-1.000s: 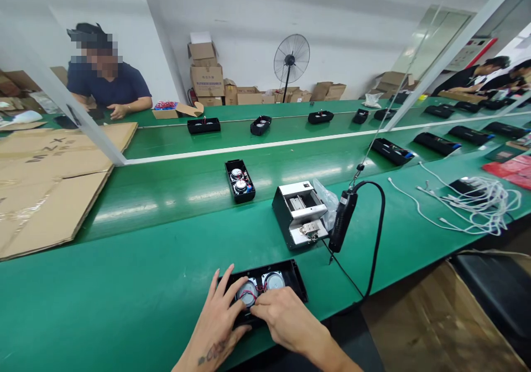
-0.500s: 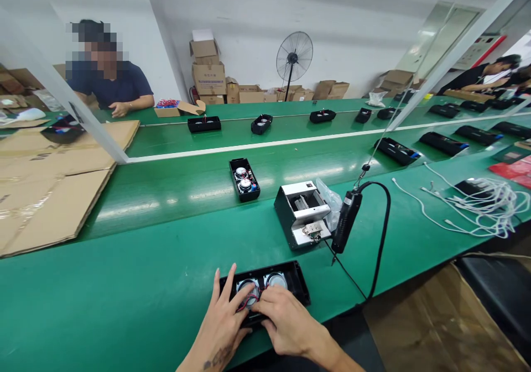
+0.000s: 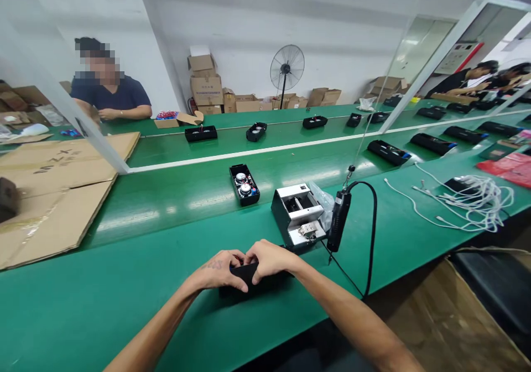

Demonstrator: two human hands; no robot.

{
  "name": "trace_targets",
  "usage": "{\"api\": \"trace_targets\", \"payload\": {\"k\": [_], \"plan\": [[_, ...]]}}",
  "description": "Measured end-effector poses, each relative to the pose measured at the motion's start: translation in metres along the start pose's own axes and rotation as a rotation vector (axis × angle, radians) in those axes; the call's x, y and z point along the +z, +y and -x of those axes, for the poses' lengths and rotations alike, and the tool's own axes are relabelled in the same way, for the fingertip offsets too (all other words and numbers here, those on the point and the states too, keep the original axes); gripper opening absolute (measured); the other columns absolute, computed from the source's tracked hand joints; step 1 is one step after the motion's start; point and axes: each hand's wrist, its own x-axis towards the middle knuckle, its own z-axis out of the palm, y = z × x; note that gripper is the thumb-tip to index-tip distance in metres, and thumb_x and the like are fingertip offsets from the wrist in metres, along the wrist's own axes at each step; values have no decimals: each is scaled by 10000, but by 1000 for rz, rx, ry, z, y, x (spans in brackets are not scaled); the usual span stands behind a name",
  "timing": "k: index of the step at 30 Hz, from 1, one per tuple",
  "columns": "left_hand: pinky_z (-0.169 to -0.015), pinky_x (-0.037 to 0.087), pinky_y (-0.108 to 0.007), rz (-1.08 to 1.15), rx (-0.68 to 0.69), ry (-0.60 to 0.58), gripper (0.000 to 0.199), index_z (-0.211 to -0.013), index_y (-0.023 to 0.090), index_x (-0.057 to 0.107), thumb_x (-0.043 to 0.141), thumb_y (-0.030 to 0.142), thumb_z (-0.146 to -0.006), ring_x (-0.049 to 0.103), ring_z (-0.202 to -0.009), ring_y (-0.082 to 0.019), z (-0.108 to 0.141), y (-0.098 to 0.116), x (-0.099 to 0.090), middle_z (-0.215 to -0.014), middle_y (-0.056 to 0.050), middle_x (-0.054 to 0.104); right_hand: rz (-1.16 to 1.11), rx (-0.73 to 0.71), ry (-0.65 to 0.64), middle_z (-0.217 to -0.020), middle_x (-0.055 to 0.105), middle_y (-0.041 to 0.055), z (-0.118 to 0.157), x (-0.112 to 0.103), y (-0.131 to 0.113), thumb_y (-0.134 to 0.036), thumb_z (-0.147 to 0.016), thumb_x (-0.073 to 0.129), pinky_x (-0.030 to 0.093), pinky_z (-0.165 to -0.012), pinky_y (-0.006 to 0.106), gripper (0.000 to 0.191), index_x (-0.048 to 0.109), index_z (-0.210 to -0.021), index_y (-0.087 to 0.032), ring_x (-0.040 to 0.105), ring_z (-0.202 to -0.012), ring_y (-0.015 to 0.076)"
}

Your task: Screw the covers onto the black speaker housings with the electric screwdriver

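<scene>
A black speaker housing (image 3: pixel 265 284) stands tilted up on the green bench in front of me, its long side wall toward me. My left hand (image 3: pixel 224 268) is closed over the top edge at its left part, thumb on the near wall and fingertips hidden inside. Close beside it, my right hand (image 3: pixel 270 258) grips the same edge, its thumb also on the near wall. The housing's inside, with whatever lies in it, is hidden from view.
Beyond my hands stand a black-and-white screw feeder (image 3: pixel 299 211) and a hanging electric screwdriver (image 3: pixel 340 220). Another housing with two speakers (image 3: pixel 244 185) lies ahead. Flat cardboard (image 3: pixel 83 195) is at left, white cables (image 3: pixel 477 198) at right. A co-worker (image 3: pixel 110 95) sits across.
The housing has gone from lying flat, speakers facing up, to tilted with its side wall toward me. Both hands have moved from the wires inside to its upper edge.
</scene>
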Motion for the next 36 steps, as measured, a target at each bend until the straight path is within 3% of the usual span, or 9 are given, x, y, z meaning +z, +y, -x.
{"api": "trace_targets", "payload": {"k": [3, 9, 17, 20, 24, 32, 34, 36], "plan": [[-686, 448, -250, 19, -26, -4, 418, -544, 204, 582, 862, 514, -567, 661, -865, -185, -5, -1, -1, -1083, 22, 748, 25, -25, -31, -901, 788, -23, -6, -3, 2, -227, -653, 919, 419, -635, 218, 426, 820, -1068, -215, 691, -818, 175], [-724, 438, -251, 76, -26, -30, 414, -527, 211, 558, 858, 496, -549, 635, -889, -182, -7, 2, -1, -1036, 44, 737, 224, -12, 31, -966, 808, 36, -1, 6, -5, -389, -680, 876, 412, -671, 283, 457, 797, -1112, -262, 724, -946, 285], [-745, 430, -260, 126, -50, -5, 487, -519, 202, 510, 888, 509, -499, 632, -921, -192, -8, -1, 4, -1023, 34, 729, 185, -30, -23, -791, 752, -15, -9, 6, -8, -337, -665, 892, 381, -592, 242, 301, 805, -927, -216, 683, -760, 192], [-758, 442, -260, 136, -59, -4, 516, -519, 199, 512, 900, 538, -489, 636, -936, -193, -8, -4, 5, -1027, 38, 726, 186, -9, -18, -822, 765, 9, -8, 7, -8, -373, -654, 894, 399, -617, 251, 352, 811, -960, -220, 704, -840, 232], [-773, 460, -259, 137, -54, -5, 490, -539, 197, 555, 898, 545, -515, 629, -915, -173, -8, -7, 5, -1060, 49, 713, 243, 24, 48, -862, 802, 45, -5, 12, -9, -435, -672, 862, 427, -681, 308, 398, 824, -1028, -261, 743, -893, 305], [-823, 494, -260, 47, -9, 29, 433, -570, 193, 558, 904, 453, -562, 655, -944, -174, -6, -10, 8, -1083, 47, 728, 299, -30, 127, -849, 809, 71, 6, 24, -8, -414, -727, 797, 472, -712, 346, 388, 788, -1075, -242, 762, -841, 320], [-914, 502, -293, 14, 0, 57, 387, -618, 201, 593, 914, 413, -575, 669, -1052, -215, 1, -14, 16, -1128, 27, 732, 223, -119, 209, -896, 807, 59, 18, 30, -6, -359, -722, 818, 501, -791, 369, 406, 762, -1105, -240, 751, -866, 301], [-1047, 475, -361, -77, 59, 108, 320, -714, 220, 663, 923, 371, -604, 630, -1227, -278, 10, -21, 30, -1190, 5, 731, 39, -239, 396, -1078, 795, 61, 36, 33, 2, -310, -715, 846, 518, -904, 384, 488, 721, -1183, -252, 730, -998, 286]]}}
